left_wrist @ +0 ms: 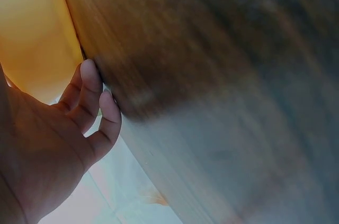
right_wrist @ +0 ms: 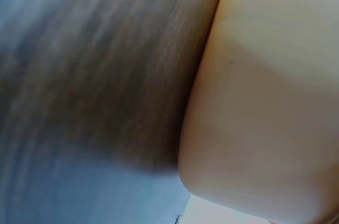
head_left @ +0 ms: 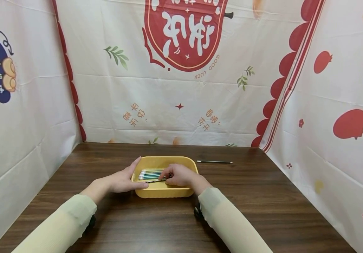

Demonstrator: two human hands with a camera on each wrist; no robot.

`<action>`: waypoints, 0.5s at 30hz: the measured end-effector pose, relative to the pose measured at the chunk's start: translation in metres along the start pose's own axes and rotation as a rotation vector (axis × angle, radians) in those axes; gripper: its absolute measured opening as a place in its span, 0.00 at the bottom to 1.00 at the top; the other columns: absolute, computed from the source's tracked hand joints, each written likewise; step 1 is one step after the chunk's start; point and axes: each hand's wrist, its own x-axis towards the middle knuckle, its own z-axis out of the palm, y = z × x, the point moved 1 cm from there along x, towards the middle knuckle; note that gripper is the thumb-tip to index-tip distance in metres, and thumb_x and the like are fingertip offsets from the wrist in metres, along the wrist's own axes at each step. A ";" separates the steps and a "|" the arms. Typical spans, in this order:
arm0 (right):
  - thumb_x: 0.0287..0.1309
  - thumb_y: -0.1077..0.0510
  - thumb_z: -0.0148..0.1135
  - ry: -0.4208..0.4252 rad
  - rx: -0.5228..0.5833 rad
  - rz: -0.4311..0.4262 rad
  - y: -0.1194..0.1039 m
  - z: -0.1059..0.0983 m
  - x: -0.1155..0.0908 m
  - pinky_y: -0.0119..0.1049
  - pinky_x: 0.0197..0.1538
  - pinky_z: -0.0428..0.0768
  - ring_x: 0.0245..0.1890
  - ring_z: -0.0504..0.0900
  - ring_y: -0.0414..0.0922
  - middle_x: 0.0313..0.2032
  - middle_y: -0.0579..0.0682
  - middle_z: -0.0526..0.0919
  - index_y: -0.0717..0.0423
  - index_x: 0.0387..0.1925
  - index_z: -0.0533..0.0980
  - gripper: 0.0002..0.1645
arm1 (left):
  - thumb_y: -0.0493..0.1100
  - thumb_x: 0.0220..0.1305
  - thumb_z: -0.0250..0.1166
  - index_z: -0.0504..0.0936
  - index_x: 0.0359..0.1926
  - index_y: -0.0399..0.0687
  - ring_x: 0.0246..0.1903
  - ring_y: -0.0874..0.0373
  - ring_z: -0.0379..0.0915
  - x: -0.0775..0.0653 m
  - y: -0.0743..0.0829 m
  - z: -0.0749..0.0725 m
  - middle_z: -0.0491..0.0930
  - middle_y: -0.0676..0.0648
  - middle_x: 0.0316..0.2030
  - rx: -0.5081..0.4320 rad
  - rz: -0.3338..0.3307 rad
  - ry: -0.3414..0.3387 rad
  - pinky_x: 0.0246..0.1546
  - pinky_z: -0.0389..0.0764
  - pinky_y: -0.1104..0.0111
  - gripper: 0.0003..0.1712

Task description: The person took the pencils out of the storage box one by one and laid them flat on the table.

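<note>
A yellow plastic bin (head_left: 165,193) stands on the table with several green pencils (head_left: 149,175) lying side by side inside, their white ends to the left. My left hand (head_left: 121,180) holds the bin's left end, thumb over the near rim. In the left wrist view, its curled fingers (left_wrist: 90,83) rest against the bin's outer side near the tabletop. Reaching into the bin, my right hand (head_left: 182,175) pinches a dark pencil (head_left: 153,181) in front of the green ones. The right wrist view shows the bin's outer wall (right_wrist: 259,107); the right fingers are hidden there.
A single dark pencil (head_left: 214,162) with a white end lies on the brown wooden table (head_left: 247,196), just right of the bin. Printed white cloth (head_left: 175,91) hangs behind the table and along both sides.
</note>
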 end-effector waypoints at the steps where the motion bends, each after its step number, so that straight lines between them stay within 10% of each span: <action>1: 0.66 0.65 0.71 0.002 -0.003 -0.004 0.000 0.000 0.000 0.34 0.46 0.76 0.37 0.75 0.36 0.38 0.43 0.84 0.43 0.48 0.93 0.16 | 0.77 0.65 0.70 0.29 0.90 0.53 0.85 0.30 0.51 0.000 0.000 0.000 0.48 0.27 0.86 -0.001 0.001 0.000 0.80 0.59 0.33 0.77; 15: 0.64 0.67 0.71 0.015 -0.007 -0.041 -0.001 -0.001 -0.003 0.31 0.46 0.77 0.37 0.76 0.35 0.38 0.44 0.87 0.44 0.47 0.94 0.17 | 0.77 0.65 0.70 0.30 0.90 0.52 0.84 0.31 0.54 0.001 0.001 0.000 0.50 0.28 0.86 0.006 0.004 0.005 0.80 0.60 0.34 0.76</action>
